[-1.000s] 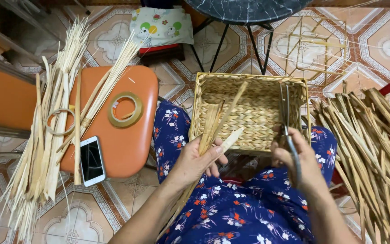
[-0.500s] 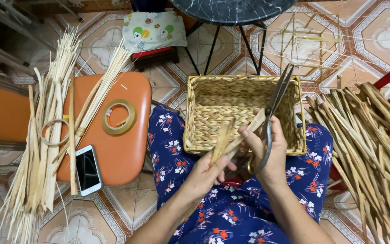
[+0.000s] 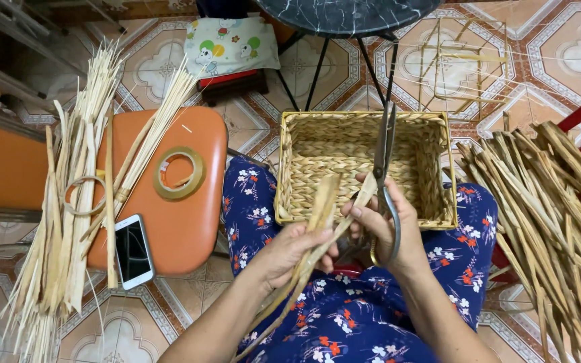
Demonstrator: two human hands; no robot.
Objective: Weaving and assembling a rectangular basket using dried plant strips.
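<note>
**Dried strips and scissors held over a woven basket**

A patterned tile floor (image 3: 559, 40) fills the view from the head camera. On the right a big heap of dried brown reeds (image 3: 546, 215) fans out over the floor. On the left a pale bundle of split strips (image 3: 68, 202) lies across an orange stool (image 3: 189, 222) and runs down onto the tiles. A dark round table (image 3: 344, 13) on thin black legs stands at the top, with a printed cushion (image 3: 231, 46) just beside it.

The person sits with a blue floral garment (image 3: 351, 323) over the lap. A rectangular woven basket (image 3: 290, 168) rests against the knees, its open side facing up.

The left hand (image 3: 290, 250) is closed around a few flat dried strips (image 3: 321, 215), fingers wrapped and thumb pressed on them. The strips rise from below the wrist, cross in front of the near rim of the basket, and end over its inside. The right hand (image 3: 388, 228) grips a pair of scissors (image 3: 384, 175), fingers curled through the handle loops; its fingertips also touch the upper end of one strip. The blades point up and away over the basket, and they look nearly together.

On the stool a roll of tape (image 3: 178, 173) lies flat near the middle. A smartphone (image 3: 133, 250) with a dark screen sits at the stool's near edge, just beside the pale bundle.
</note>
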